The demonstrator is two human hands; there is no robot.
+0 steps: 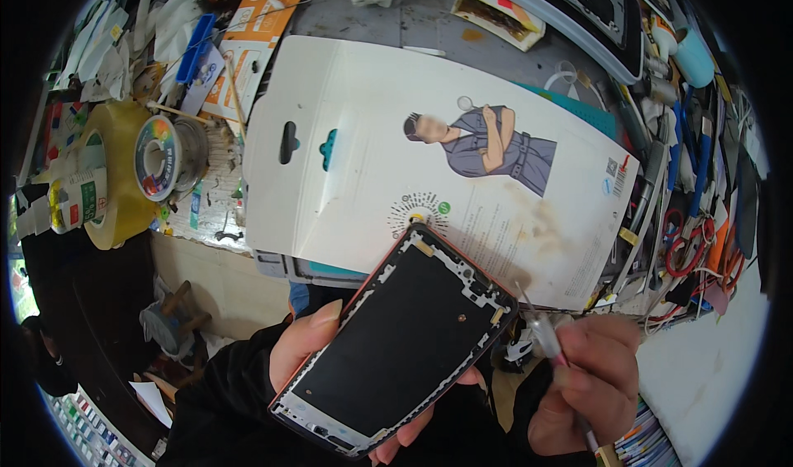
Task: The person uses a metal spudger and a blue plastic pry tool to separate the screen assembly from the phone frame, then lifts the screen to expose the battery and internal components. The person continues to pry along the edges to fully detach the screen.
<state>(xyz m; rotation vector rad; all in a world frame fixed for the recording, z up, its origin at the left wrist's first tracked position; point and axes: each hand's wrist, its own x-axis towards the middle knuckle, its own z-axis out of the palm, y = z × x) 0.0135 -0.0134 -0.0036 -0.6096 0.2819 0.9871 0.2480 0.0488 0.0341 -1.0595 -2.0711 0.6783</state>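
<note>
My left hand (304, 345) is closed around a phone frame (409, 335), thumb along its left edge and fingers underneath. The frame is tilted, its screen removed, showing a black inner panel with whitish residue along the border. It is held over the near edge of the workbench. My right hand (591, 380) pinches a slim pen-like tool (546, 337) with a thin pointed metal tip. That tip stands just beyond the frame's right corner; whether it touches the frame I cannot tell. The tool's exact kind is unclear.
An unfolded white cardboard package (355, 137) with a printed figure covers the bench's middle. Clear tape rolls (124, 178) and a solder wire spool (157, 160) stand at the left. Tweezers, red-handled scissors (690, 244) and other tools crowd the right. A grey tray (591, 4) lies at the back.
</note>
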